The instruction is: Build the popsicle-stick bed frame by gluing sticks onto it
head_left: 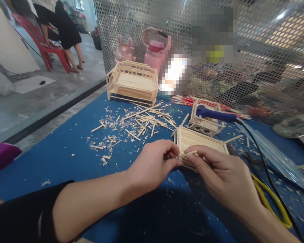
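A small model built of thin wooden sticks (201,139), with a flat slatted top, sits on the blue table in front of me. At its front left corner my left hand (152,165) is closed, thumb and fingertips pinching the frame there. My right hand (220,172) pinches a short wooden stick (190,154) between thumb and forefinger, held against the same corner. Just behind, a blue glue gun (216,114) rests across a smaller stick frame (205,126). Part of the model's front is hidden by my fingers.
A finished-looking miniature stick bench (133,82) stands at the back left. Loose stick offcuts (152,119) litter the blue table (73,148). Pliers (255,160), yellow-handled scissors (271,199) and a black cord (263,148) lie right. Behind are a pink bottle (155,50) and perforated metal screen (179,20).
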Demonstrator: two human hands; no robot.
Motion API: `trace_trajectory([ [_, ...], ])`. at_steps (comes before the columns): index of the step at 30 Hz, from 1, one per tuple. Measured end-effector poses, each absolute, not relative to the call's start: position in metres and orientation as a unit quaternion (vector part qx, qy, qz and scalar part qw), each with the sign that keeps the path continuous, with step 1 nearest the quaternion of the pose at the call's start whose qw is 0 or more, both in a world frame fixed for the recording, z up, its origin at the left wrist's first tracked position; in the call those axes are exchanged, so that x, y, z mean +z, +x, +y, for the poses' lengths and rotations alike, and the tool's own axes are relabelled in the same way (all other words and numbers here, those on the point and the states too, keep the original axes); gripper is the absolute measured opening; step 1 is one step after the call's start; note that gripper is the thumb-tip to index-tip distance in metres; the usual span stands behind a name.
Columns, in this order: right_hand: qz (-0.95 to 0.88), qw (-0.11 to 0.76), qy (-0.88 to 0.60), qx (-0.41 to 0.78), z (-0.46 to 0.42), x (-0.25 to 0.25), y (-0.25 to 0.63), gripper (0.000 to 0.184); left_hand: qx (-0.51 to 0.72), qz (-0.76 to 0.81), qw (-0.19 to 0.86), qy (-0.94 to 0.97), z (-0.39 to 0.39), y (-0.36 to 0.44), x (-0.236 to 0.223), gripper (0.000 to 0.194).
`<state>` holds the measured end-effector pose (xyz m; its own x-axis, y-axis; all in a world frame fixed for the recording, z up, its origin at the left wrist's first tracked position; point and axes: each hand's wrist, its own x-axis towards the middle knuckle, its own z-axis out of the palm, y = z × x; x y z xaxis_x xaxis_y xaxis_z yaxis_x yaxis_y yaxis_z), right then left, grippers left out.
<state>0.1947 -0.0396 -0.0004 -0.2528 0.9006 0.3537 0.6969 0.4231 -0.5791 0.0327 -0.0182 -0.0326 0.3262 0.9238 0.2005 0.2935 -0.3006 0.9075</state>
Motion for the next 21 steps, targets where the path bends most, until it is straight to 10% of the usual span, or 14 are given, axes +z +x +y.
trace_trajectory([
  [17,-0.737,0.379,-0.535,0.164,-0.043,-0.007,0.199,0.025,0.328,0.455,0.373,0.739,-0.012,0.021,-0.026,0.039],
  [21,-0.697,0.467,-0.518,0.168,-0.044,-0.003,0.212,0.028,0.322,0.47,0.317,0.758,-0.001,0.009,-0.024,0.018],
])
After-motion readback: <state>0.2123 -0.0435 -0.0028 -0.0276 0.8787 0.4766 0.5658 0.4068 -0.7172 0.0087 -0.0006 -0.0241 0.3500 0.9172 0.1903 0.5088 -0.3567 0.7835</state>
